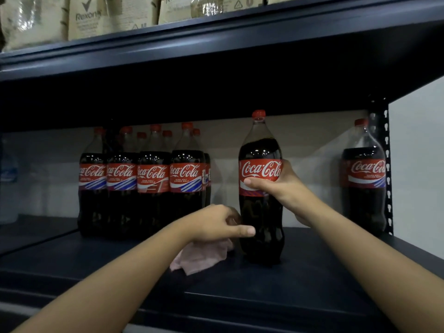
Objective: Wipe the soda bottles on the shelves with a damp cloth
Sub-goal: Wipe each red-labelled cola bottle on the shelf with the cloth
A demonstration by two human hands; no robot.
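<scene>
right hand grips the bottle steady; left hand fingers pinch the cloth; wipe low, turning slowly.

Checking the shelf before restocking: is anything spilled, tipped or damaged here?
Nothing stands out. The held bottle stands upright in the right hand; the left hand holds the pink cloth. No spill shows on the shelf.

Dark metal shelving, pale wall, dim light.
</scene>
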